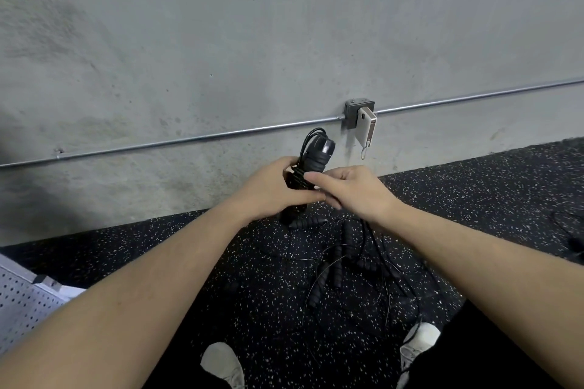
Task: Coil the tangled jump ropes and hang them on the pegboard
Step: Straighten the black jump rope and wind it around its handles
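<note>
Our two bare forearms reach out from the bottom edge toward the wall [221, 41], and below them we see our pale shoes [224, 365] on the speckled black floor [158, 262]. Our left hand [268, 191] grips a coiled rope [311, 161], fingers curled round the bundled handles and cord, holding it upright in front of the wall's foot. Our right hand [350, 188] meets it from the other side; its fingers curl toward the bundle and seem to pinch the cord, though we cannot tell exactly where they close. Cord loops and a handle end stick up above both hands, just below the conduit [158, 144] that runs along the wall. On the floor out from the wall, beneath our right wrist, lies a tangled pile [344, 262] of more black ropes with ribbed handles, thin cords straying toward the right shoe. On the wall, right of the coil, a grey box [354, 110] on the conduit carries a white device [366, 129]. Far left of the wall's foot, a perforated pegboard [22, 300] lies at the edge.
</note>
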`<action>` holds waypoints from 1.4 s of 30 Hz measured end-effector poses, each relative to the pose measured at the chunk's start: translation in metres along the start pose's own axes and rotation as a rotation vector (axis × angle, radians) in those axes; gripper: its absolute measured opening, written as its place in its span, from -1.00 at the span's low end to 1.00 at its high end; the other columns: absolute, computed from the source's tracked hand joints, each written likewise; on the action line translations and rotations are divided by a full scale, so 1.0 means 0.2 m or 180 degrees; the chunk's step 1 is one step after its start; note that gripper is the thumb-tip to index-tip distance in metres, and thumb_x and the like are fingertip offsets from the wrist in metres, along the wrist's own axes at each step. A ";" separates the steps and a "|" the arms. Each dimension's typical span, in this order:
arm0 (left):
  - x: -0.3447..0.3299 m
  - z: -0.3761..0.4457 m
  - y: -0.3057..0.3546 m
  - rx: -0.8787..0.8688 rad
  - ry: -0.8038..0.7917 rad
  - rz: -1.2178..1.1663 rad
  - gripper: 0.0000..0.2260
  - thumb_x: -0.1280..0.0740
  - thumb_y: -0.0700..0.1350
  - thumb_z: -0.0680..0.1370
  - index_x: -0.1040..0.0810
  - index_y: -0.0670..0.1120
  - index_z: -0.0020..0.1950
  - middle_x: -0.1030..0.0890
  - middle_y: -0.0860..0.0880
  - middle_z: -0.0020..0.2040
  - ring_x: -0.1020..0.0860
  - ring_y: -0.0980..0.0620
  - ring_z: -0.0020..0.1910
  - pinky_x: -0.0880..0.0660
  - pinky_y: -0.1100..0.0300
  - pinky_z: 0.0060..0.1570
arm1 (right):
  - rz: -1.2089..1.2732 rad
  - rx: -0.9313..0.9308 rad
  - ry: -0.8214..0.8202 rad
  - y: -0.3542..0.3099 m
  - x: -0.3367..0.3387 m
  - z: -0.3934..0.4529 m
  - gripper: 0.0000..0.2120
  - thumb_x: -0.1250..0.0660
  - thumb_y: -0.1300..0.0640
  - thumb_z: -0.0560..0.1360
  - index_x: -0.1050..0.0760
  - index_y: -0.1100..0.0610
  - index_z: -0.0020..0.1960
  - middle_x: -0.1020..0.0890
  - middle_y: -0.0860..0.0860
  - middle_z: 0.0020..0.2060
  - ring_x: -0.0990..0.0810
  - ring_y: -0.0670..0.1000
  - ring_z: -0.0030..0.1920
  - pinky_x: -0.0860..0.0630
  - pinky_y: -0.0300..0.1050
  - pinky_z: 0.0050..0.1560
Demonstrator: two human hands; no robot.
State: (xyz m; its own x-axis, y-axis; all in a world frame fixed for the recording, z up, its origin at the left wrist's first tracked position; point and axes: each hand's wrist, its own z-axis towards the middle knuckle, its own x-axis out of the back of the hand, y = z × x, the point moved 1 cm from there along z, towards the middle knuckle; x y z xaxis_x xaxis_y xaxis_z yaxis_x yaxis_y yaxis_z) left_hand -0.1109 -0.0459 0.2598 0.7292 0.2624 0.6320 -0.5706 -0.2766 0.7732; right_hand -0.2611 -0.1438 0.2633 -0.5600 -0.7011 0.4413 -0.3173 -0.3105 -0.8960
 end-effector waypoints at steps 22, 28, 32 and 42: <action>0.19 -0.04 -0.03 -0.0378 -0.0554 -0.1239 -0.46 -0.58 0.09 0.29 -0.59 0.22 0.26 -0.71 0.04 0.08 -0.67 0.04 0.00 -0.57 0.13 0.02 | -0.0226 -0.0346 -0.0581 0.12 0.20 0.07 -0.51 -0.39 -0.44 0.29 -0.42 -0.01 -0.33 -0.39 -0.07 -0.48 -0.31 -0.06 -0.47 -0.32 -0.24 -0.38; 0.17 -0.05 0.00 -0.0556 -0.0729 0.0026 -0.47 -0.61 0.17 0.32 -0.52 0.44 0.23 -0.62 0.22 0.23 -0.58 0.21 0.18 -0.46 0.07 0.32 | -0.0375 -0.0399 -0.0662 0.15 0.24 0.13 -0.72 -0.37 0.04 0.57 -0.58 -0.04 -0.32 -0.41 -0.07 -0.48 -0.33 -0.06 -0.45 -0.32 -0.22 -0.38; 0.14 -0.05 0.02 -0.0701 -0.1043 0.0529 -0.47 -0.61 0.02 0.40 -0.52 0.41 0.26 -0.62 0.26 0.17 -0.58 0.24 0.13 -0.50 0.15 0.23 | -0.0592 -0.0440 -0.0661 0.16 0.25 0.14 -0.89 -0.42 0.06 0.52 -0.67 0.03 -0.16 -0.55 0.00 -0.37 -0.37 -0.04 -0.40 -0.29 -0.26 -0.43; 0.02 0.00 0.05 -0.1062 -0.0773 0.2428 -0.40 -0.46 0.30 0.42 -0.41 0.25 0.43 -0.45 0.26 0.29 -0.50 0.16 0.18 -0.52 0.11 0.12 | -0.0707 -0.0378 -0.0419 0.12 0.18 0.17 -0.73 -0.44 -0.21 0.47 -0.74 -0.02 -0.12 -0.46 -0.02 -0.48 -0.34 -0.13 -0.51 -0.28 -0.19 -0.34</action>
State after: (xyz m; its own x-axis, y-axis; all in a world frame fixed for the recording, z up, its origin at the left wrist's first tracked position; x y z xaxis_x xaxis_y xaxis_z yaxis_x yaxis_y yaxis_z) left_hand -0.1138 -0.0472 0.2689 0.1408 -0.0997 0.9850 -0.9899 -0.0011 0.1414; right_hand -0.2628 -0.1988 0.2565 -0.3650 -0.7040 0.6093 -0.5131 -0.3940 -0.7626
